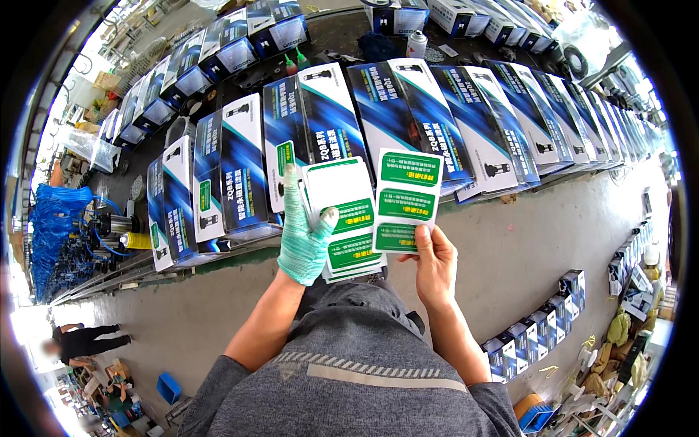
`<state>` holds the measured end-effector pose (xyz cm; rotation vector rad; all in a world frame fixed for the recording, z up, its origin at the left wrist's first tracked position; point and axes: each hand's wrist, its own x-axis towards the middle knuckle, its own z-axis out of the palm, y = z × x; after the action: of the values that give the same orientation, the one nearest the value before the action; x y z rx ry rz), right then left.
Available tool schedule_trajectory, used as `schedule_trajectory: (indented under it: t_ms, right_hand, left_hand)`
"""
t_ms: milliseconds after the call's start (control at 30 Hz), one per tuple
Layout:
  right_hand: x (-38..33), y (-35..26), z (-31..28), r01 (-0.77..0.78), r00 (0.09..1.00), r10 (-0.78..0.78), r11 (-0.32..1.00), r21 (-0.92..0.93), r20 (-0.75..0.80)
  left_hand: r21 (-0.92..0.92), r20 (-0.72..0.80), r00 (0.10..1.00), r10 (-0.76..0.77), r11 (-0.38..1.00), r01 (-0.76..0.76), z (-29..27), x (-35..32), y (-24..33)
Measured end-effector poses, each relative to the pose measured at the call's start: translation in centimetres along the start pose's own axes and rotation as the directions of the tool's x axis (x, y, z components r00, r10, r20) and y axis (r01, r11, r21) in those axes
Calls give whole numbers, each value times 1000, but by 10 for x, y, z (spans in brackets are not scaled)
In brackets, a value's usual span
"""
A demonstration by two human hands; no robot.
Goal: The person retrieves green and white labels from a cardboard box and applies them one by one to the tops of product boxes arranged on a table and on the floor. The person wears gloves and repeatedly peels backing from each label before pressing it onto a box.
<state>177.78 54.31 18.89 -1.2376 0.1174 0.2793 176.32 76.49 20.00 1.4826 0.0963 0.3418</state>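
In a pale green glove, my left hand (304, 244) holds a stack of sticker sheets (352, 249), its thumb pressed on the top sheet. The sheets are white with green rectangular labels. One separate sheet of green stickers (409, 205) is pinched along its lower right edge by my bare right hand (437, 264); it is beside the stack and slightly overlaps it. A blue, black and white carton (324, 109) lies just beyond the stack. Green stickers are on cartons at the left, including one carton (229, 167) and another near my left fingertips.
A long row of similar cartons (466, 116) runs along the workbench, with more cartons (231, 47) behind. A spray can (416, 45) and small green-capped bottles (301, 58) stand there too. Cartons (539, 328) are lined up on the floor at right. Another person (87, 342) is at far left.
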Motion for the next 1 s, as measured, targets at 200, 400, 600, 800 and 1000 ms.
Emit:
schedule_trajectory:
  t_ms: [200, 400, 600, 800, 1000]
  right_hand:
    - [-4, -32, 6, 5, 998, 4, 987, -160, 56]
    - [7, -38, 18, 98, 995, -81, 918, -384, 59]
    - [54, -117, 51, 752, 578, -538, 60, -657, 613]
    - [106, -152, 98, 591, 559, 327, 487, -643, 762]
    - [125, -133, 115, 453, 396, 460, 655, -605, 795]
  left_hand:
    - [-43, 284, 954, -94, 993, 110, -2, 20, -11]
    - [13, 260, 934, -246, 968, 252, 8, 43, -1]
    - [350, 475, 794, -379, 909, 224, -33, 81, 24]
    - [412, 730, 575, -370, 909, 62, -66, 117, 46]
    - [324, 815, 494, -304, 945, 47, -92, 127, 30]
